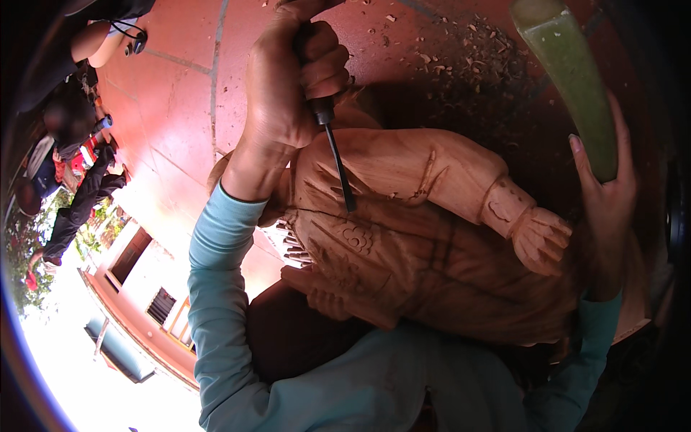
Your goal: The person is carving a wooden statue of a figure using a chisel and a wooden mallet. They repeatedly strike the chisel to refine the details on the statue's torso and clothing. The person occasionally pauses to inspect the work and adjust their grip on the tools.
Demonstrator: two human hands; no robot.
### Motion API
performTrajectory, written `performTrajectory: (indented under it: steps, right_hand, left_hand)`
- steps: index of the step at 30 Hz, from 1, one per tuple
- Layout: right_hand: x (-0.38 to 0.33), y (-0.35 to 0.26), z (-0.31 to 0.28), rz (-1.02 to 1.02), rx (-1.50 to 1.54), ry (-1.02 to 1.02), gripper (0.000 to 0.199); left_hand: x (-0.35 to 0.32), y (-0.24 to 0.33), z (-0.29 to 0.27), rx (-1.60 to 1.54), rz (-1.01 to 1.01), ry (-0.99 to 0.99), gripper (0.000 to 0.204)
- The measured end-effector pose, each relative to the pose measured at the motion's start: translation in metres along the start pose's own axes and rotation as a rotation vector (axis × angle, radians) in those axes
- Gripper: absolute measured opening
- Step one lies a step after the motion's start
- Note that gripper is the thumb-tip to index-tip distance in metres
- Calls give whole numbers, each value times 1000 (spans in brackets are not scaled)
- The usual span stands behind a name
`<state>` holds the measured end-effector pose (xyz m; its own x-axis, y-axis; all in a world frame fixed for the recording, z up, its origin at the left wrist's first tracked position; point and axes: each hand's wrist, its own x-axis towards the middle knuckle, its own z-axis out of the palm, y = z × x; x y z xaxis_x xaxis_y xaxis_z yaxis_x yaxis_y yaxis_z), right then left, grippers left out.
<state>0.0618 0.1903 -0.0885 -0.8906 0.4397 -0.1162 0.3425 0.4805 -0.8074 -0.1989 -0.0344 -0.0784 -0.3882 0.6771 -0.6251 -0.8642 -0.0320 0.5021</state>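
Note:
A carved wooden figure [425,245] lies across my lap, with a sleeved arm and carved fist along its upper side. My left hand [295,79] is wrapped in a fist around the dark handle of a carving chisel [337,162]. The narrow blade slants down over the figure's chest, its tip by the carved folds; whether it touches the wood I cannot tell. At the right my right hand [608,191] grips the lower end of a long green club-like mallet [576,79], thumb and fingers on either side. The mallet tilts up and away, apart from the chisel.
Wood shavings [475,61] are scattered over the red tiled floor [173,93] beyond the figure. Other people [79,122] are at the far left edge. A building [147,288] with windows stands at the lower left, in bright light.

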Motion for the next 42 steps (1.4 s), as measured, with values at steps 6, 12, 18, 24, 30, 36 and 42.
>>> performTrajectory:
  steps: [6, 12, 18, 24, 30, 36, 42]
  right_hand:
    - [1, 1, -1, -16, -8, 2, 54]
    - [0, -2, -1, 27, 34, 3, 54]
    - [0, -3, 0, 1, 26, 12, 54]
    - [-1, 0, -1, -3, 27, 15, 53]
    - [-1, -2, -2, 44, 27, 29, 53]
    - [-1, 0, -1, 60, -3, 27, 53]
    - [-1, 3, -2, 32, 28, 7, 53]
  left_hand:
    - [2, -8, 7, 45, -29, 60, 37]
    - [5, -14, 4, -19, -99, 28, 37]
    - [17, -25, 11, -22, -232, -60, 36]
    - [22, -35, 19, 61, -322, 7, 35]
    - [20, -31, 21, 47, -294, 9, 33]
    - [26, -10, 2, -133, -297, 110, 25]
    - [22, -17, 5, 24, -197, 85, 31]
